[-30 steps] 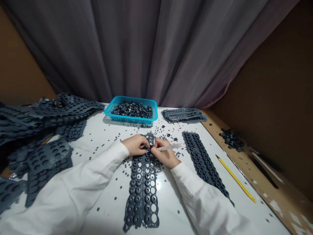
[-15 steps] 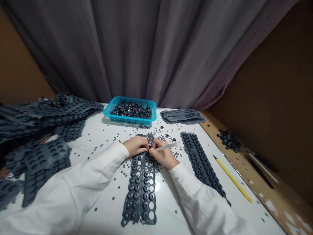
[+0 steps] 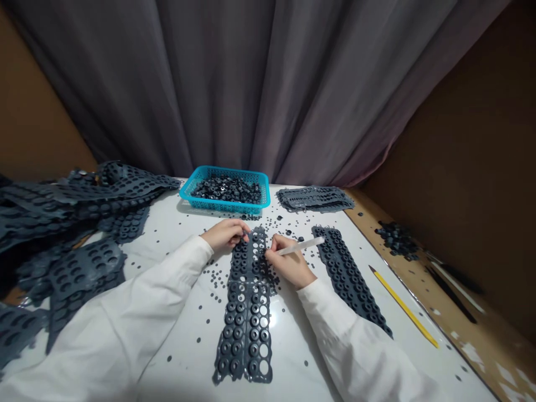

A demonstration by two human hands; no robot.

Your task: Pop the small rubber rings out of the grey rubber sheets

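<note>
A dark grey moulded rubber strip [image 3: 247, 312] with rows of ring-shaped pieces lies lengthwise before me. Several of its places are open holes, mostly along the right column and at the far end. My left hand [image 3: 227, 234] is at the strip's far left edge, fingers curled in with the fingertips over the edge; whatever may be between them is hidden. Just right of the strip, my right hand [image 3: 288, 263] is closed round a thin whitish pen-like stick [image 3: 304, 244], whose rear end points up to the right. Its tip is hidden by my fingers.
A blue basket [image 3: 225, 207] of small dark rings stands at the back. A second strip [image 3: 352, 273] and a yellow pencil [image 3: 404, 307] lie right. Stacked sheets [image 3: 316, 198] lie behind, piled sheets [image 3: 87, 262] left, loose dark pieces [image 3: 397, 240] on the right ledge. Small discs litter the table.
My hands, earlier together over the strip's far part, have come apart. The left has shifted left to the edge; the right has moved right with the stick, off the strip.
</note>
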